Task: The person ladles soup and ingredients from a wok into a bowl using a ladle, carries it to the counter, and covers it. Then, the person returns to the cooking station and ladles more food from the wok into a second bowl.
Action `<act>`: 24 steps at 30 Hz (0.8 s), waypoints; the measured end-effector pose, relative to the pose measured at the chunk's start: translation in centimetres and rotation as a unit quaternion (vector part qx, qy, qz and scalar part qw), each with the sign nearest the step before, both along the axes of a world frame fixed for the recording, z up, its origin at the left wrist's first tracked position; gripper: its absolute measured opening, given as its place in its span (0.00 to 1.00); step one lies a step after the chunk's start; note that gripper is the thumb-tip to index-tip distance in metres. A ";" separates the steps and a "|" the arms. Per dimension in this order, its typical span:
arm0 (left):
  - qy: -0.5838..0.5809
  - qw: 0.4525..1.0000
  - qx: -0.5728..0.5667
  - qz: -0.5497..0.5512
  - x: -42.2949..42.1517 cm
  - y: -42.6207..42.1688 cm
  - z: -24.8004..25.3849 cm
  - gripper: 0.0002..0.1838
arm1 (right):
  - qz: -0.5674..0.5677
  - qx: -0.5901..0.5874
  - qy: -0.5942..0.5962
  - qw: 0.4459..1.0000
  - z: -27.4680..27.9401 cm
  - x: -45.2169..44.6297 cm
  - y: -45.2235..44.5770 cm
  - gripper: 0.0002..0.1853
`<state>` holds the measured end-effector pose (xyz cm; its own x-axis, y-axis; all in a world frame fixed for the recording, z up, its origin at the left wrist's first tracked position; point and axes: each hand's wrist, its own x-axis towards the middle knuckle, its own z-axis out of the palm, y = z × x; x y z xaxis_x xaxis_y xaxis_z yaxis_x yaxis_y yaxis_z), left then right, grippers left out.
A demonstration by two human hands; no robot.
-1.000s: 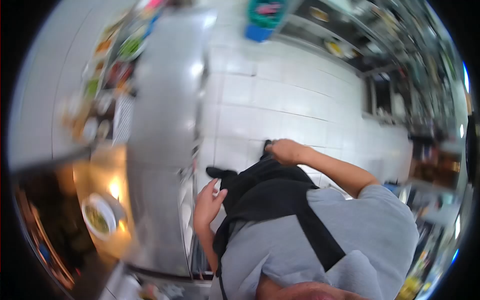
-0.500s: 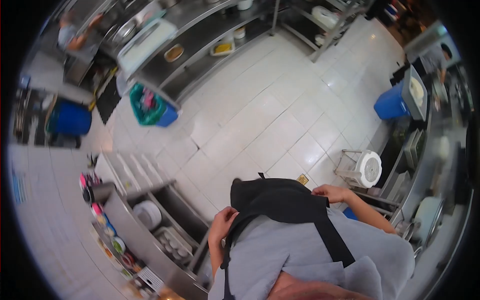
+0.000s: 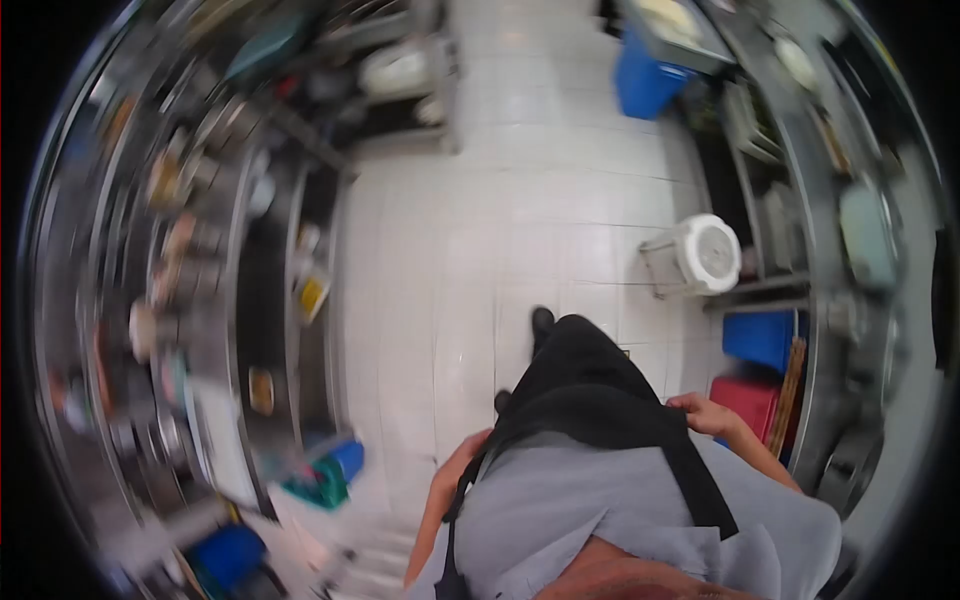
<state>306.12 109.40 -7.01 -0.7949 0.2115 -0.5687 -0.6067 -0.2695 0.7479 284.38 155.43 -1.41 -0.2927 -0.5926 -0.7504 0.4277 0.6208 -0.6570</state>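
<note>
Black cloth: apron (image 3: 580,400), worn over a grey shirt (image 3: 570,490), hanging down the front of the body between the two hands. Left hand (image 3: 462,465) at the apron's left edge, fingers pointing forward along it; cannot tell whether they grip cloth. Right hand (image 3: 706,413) at the apron's right edge, fingers bent, fingertips against the cloth; whether they pinch it, cannot tell. Dark shoe (image 3: 542,320) shows just beyond the apron's front, on pale floor tiles (image 3: 450,230). White stool (image 3: 712,255) ahead and right of the apron; blue bin (image 3: 645,80) farther ahead on that side. Red container (image 3: 746,402) right of the apron, beneath a metal counter. Green-lined bin (image 3: 322,485) well to the apron's left, blurred. Metal shelving (image 3: 270,260) left and ahead of the apron, also blurred.
</note>
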 end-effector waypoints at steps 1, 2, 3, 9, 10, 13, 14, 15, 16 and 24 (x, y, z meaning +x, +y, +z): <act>0.002 0.999 0.003 -0.035 -4.4 -1.8 -0.3 0.16 | -0.009 0.003 0.019 1.000 -0.5 -1.2 -0.5 0.14; -0.002 0.998 0.003 -0.064 -8.6 -2.9 -0.8 0.16 | -0.016 0.010 0.038 0.999 -1.4 -2.7 -0.9 0.15; -0.008 0.996 0.003 -0.087 -12.5 -3.8 -1.3 0.16 | -0.015 0.021 0.048 0.999 -1.8 -4.5 -1.0 0.16; -0.027 0.983 -0.015 -0.183 -34.5 -7.8 -1.5 0.16 | 0.056 -0.013 0.036 0.998 -0.3 -21.7 -5.5 0.13; -0.028 0.980 -0.015 -0.195 -38.0 -8.5 -1.2 0.16 | 0.069 0.000 0.029 0.997 -0.5 -24.0 -5.6 0.15; -0.029 0.977 -0.019 -0.211 -48.1 -10.1 -0.5 0.16 | 0.005 -0.007 0.015 1.000 0.0 -30.0 -6.2 0.19; -0.028 0.976 -0.017 -0.215 -51.6 -10.6 -0.5 0.16 | -0.034 -0.016 0.026 0.999 0.1 -31.8 -6.6 0.15; -0.029 0.975 -0.016 -0.222 -55.0 -11.2 -0.6 0.16 | -0.068 -0.016 0.002 0.998 0.2 -34.0 -7.2 0.15; -0.029 0.973 -0.013 -0.228 -58.5 -11.9 -0.8 0.16 | -0.086 -0.018 -0.013 0.996 0.1 -36.5 -7.8 0.15; -0.047 0.963 -0.004 -0.266 -84.5 -20.2 -3.2 0.16 | -0.245 -0.001 -0.008 0.969 -2.0 -55.2 -12.2 0.11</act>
<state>221.67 89.18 -10.20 -0.5204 0.5701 -0.6358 -0.7222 0.1036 0.6839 229.22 143.27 -3.40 -0.5285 -0.3861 -0.7561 0.6809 0.3391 -0.6491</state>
